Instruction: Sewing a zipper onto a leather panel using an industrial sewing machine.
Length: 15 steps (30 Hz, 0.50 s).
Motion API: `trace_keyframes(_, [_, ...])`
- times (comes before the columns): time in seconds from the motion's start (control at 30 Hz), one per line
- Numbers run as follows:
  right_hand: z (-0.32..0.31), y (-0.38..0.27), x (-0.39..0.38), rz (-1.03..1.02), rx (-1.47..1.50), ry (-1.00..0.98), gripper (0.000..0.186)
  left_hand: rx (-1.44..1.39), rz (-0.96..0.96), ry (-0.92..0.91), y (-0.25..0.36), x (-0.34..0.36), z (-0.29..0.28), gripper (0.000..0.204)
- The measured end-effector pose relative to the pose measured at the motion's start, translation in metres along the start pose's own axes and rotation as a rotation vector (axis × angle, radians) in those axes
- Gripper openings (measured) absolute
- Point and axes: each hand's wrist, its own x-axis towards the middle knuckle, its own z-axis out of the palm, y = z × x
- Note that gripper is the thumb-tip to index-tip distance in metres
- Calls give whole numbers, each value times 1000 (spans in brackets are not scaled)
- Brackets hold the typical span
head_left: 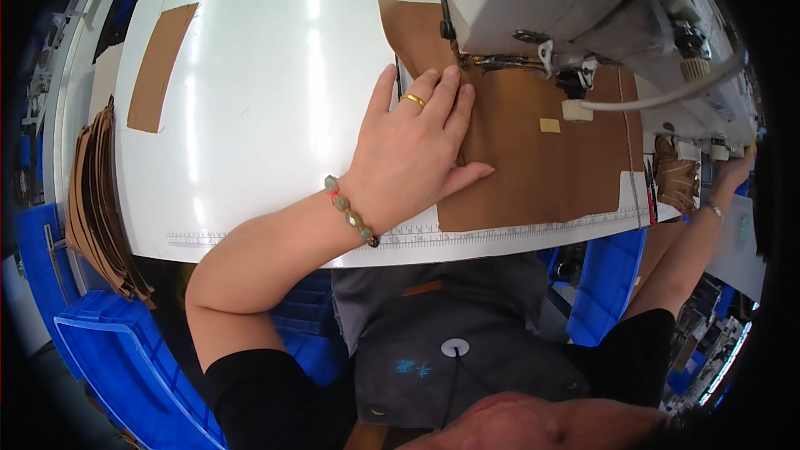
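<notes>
A large brown panel, cloth or leather, lies under the head of a sewing machine, with a small yellow patch on it. My left hand rests flat on the panel's left part, fingers stretched and slightly spread. Its fingertips are close to the machine's needle area, and the thumb points right across the panel. My right hand reaches to the machine's far right end. Its fingers are mostly hidden there, and what they touch cannot be made out.
A narrow brown strip lies on the white table, which has a ruler scale along its front edge. Several brown pieces hang over the left edge. Blue bins stand below. A brown bundle sits right of the panel.
</notes>
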Motion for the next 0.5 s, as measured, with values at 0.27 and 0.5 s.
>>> trace_keyframes(0.27, [-101,-32,111,-129,-511,-114,52,-57,29,19,3,4,13,76])
trace_keyframes(0.5, [-104,-12,114,-91,-270,-135,49,-39,-14,63,3,3,12,76])
